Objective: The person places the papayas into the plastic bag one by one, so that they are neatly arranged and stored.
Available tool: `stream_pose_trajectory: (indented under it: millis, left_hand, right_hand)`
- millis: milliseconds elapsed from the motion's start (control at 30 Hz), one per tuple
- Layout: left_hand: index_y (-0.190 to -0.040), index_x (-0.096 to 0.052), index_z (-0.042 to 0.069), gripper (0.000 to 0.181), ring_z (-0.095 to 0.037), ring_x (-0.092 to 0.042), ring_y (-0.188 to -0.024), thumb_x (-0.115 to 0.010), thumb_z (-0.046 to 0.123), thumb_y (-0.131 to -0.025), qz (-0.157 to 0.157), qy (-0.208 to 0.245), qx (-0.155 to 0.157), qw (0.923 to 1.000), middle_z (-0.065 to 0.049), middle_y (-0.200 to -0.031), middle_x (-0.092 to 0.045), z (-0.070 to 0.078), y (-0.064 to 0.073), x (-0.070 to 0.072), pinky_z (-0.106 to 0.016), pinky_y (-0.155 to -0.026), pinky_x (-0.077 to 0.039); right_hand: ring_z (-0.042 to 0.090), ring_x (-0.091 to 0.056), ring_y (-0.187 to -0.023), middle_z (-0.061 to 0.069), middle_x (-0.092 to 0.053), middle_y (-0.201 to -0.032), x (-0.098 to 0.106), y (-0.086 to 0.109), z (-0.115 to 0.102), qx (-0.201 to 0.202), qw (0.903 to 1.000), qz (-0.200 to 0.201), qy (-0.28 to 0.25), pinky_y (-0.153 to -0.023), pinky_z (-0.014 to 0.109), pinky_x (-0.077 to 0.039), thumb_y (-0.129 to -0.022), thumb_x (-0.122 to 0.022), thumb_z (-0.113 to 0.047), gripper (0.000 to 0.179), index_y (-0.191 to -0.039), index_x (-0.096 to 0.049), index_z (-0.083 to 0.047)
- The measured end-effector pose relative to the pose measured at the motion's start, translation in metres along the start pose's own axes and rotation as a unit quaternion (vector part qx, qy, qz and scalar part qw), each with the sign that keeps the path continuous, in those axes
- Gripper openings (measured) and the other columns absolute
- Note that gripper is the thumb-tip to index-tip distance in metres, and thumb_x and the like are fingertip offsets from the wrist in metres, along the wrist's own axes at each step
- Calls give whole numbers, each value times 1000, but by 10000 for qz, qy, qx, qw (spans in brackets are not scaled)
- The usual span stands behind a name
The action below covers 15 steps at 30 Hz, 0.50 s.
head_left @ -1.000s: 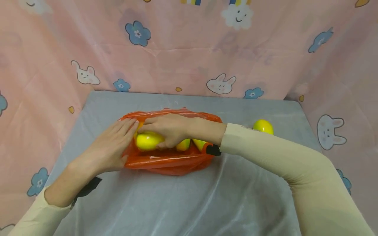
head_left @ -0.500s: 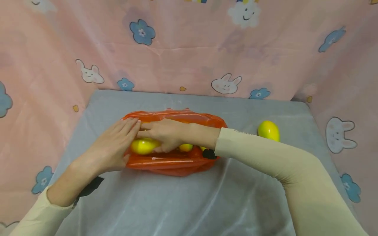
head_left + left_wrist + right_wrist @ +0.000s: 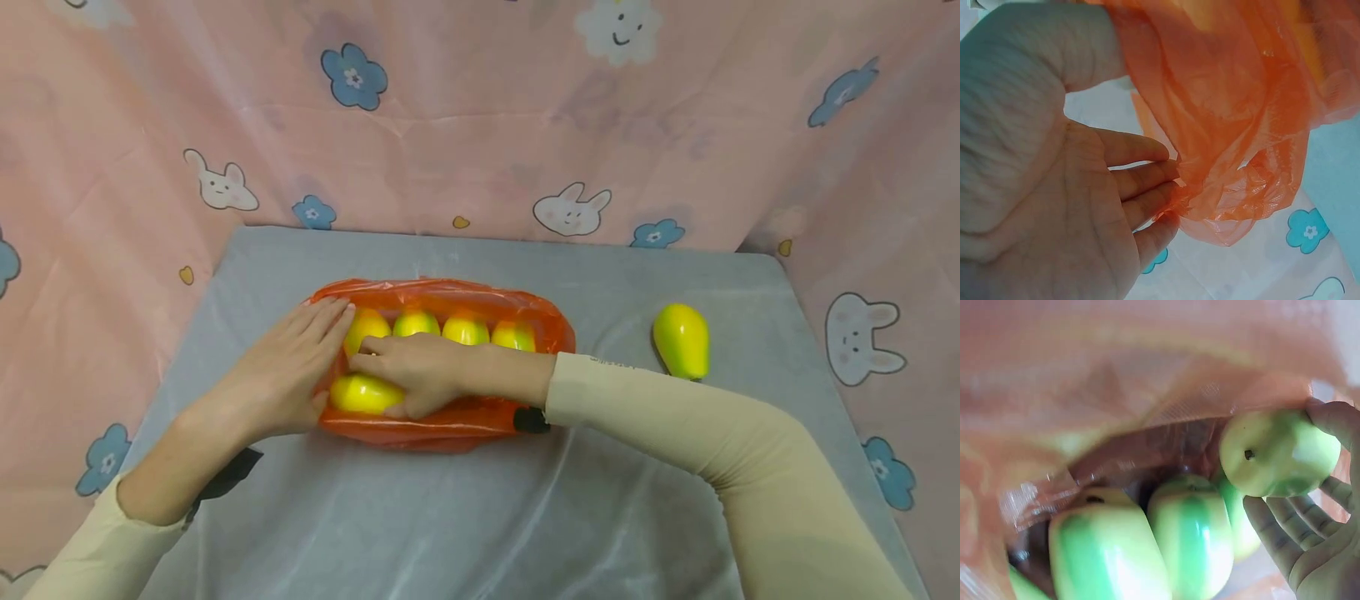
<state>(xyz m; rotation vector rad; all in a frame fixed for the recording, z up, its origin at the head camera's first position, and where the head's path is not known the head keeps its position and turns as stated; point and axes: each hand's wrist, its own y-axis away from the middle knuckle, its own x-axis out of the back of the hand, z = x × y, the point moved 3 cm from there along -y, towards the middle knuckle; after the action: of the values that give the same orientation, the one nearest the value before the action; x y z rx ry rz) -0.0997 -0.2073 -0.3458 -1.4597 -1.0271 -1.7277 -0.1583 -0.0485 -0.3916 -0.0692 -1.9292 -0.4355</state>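
An orange-red plastic bag (image 3: 420,292) lies with its mouth open on the grey-covered table, a row of yellow-green fruits (image 3: 467,330) along its far side. Reaching into it, my right hand (image 3: 420,367) holds another yellow fruit (image 3: 366,394) near the bag's front left. In the right wrist view, thumb and fingers sit on opposite sides of that fruit (image 3: 1279,453), its dark stem showing. My left hand (image 3: 288,371) rests against the bag's left edge with fingers nearly straight. In the left wrist view, fingertips touch the plastic (image 3: 1222,125), which hides the thumb's end.
One more yellow pear-shaped fruit (image 3: 681,340) lies on the table (image 3: 600,275) to the right of the bag, just beyond the right sleeve (image 3: 637,400). A pink patterned curtain (image 3: 450,108) hangs behind the table and at its sides.
My right hand, with the fruit, has moved toward the front of the bag, uncovering the fruits at the back. The left hand has stayed at the bag's edge.
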Motion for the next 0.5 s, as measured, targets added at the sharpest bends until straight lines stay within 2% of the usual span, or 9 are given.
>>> stream_pose_trajectory:
  millis: [333, 500]
  left_hand:
    - [-160, -35, -9, 98, -45, -33, -158, -86, 17, -81, -13, -14, -7, 10000, -27, -170, -35, 2, -3, -4, -62, -131, -26]
    - [-160, -35, -9, 96, -45, -32, -158, -85, 14, -81, -19, 64, 36, 10000, -28, -170, -35, 1, -4, -3, -62, -131, -26]
  right_hand:
    - [17, -60, -119, 3, -57, -145, -19, 6, 0, -91, 9999, 26, 86, -108, 29, -55, -99, -72, -39, 66, -157, -48, -17]
    - [16, -60, -114, 3, -59, -139, -25, 6, -2, 38, 9999, 124, 60, -103, 25, -55, -100, -71, -33, 63, -156, -48, -16]
